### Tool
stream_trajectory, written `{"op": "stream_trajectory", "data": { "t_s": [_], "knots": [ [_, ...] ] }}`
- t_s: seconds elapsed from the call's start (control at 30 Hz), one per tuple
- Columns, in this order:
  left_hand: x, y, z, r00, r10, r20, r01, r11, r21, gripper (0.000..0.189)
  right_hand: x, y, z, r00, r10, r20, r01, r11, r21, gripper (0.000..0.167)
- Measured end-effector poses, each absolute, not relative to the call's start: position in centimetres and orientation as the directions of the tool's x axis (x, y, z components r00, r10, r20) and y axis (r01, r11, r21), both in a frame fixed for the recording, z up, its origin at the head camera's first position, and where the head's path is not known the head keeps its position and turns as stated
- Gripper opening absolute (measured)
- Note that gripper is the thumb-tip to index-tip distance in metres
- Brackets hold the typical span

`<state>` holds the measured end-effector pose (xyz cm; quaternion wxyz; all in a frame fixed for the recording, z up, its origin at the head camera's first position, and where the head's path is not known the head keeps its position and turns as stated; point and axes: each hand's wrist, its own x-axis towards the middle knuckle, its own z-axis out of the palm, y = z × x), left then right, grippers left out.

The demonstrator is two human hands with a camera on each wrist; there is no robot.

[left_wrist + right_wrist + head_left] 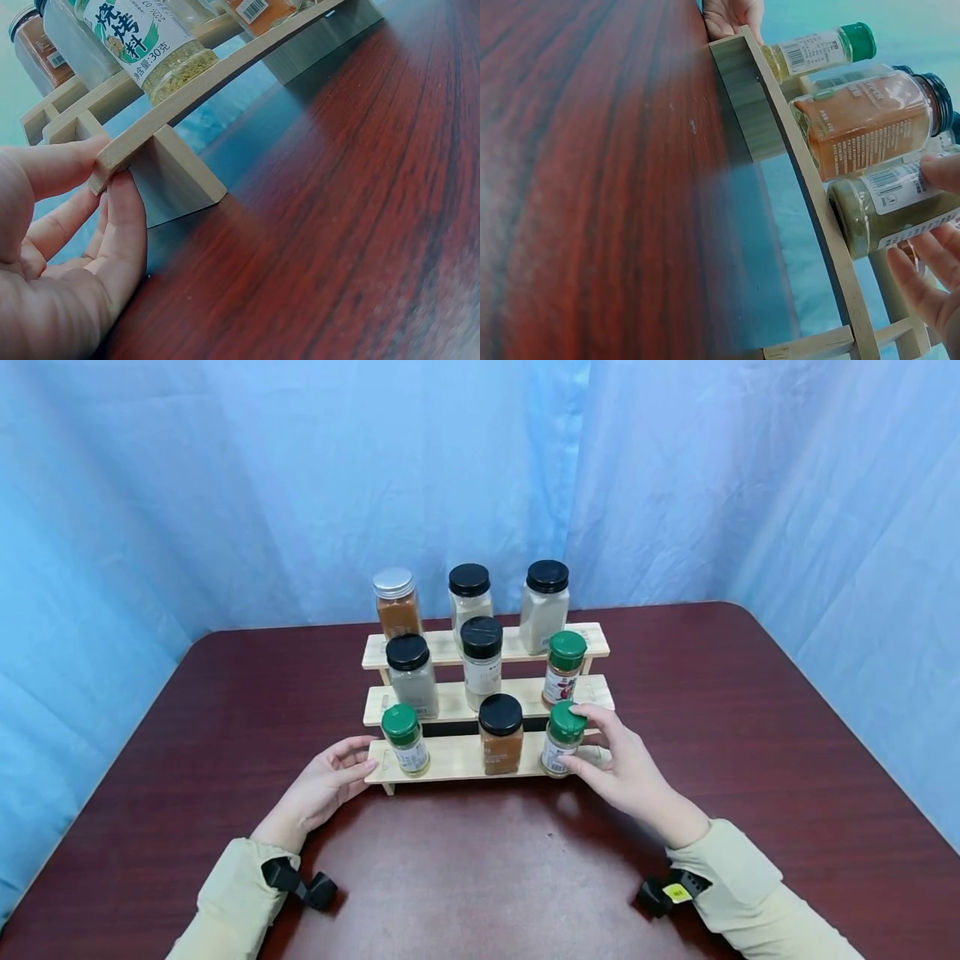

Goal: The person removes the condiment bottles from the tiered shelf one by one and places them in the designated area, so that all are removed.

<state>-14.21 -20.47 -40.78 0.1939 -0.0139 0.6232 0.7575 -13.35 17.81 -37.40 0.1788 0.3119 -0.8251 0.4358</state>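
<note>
Head view: left hand (326, 783) pinches rack (453, 758); right hand (626, 770) grips green-capped jar (559, 745) by front edge

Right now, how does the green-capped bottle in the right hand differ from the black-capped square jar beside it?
Bottle has a green cap, jar black. Bottle's contents look olive, jar's orange-brown. Right hand grips the bottle; the jar stands untouched. Both are see-through.

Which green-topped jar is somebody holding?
The jar at the right end of the bottom shelf: the right grip pinches it; nobody holds the other two.
</note>
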Motion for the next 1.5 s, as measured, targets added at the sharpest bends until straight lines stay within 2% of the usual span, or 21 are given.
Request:
{"op": "stream_trajectory", "data": {
  "t_s": [0.33, 0.57, 0.9, 1.23, 1.5],
  "knots": [
    [-14.1, -20.8, -40.9, -0.923, 0.289, -0.252, -0.308, -0.167, 0.937, 0.029, -13.7, 18.4, -36.3, -0.708, -0.320, 0.630, -0.704, 0.386, -0.595, 0.069],
    [-14.1, -20.9, -41.0, -0.926, 0.284, -0.250, -0.308, -0.185, 0.933, 0.027, -13.9, 19.8, -34.8, -0.724, -0.246, 0.644, -0.681, 0.407, -0.609, 0.073],
    [-13.9, -21.2, -41.0, -0.926, 0.282, -0.251, -0.309, -0.186, 0.933, 0.026, -14.8, 22.3, -33.8, -0.715, -0.159, 0.681, -0.671, 0.429, -0.604, 0.072],
    [-14.1, -20.9, -41.0, -0.924, 0.292, -0.247, -0.308, -0.183, 0.934, 0.027, -15.8, 23.9, -34.6, -0.831, -0.049, 0.554, -0.507, 0.478, -0.718, 0.069],
    [-14.2, -20.7, -40.9, -0.921, 0.303, -0.246, -0.309, -0.184, 0.933, 0.027, -16.7, 25.5, -36.1, -0.876, -0.037, 0.482, -0.421, 0.545, -0.725, 0.069]
  ]
}}
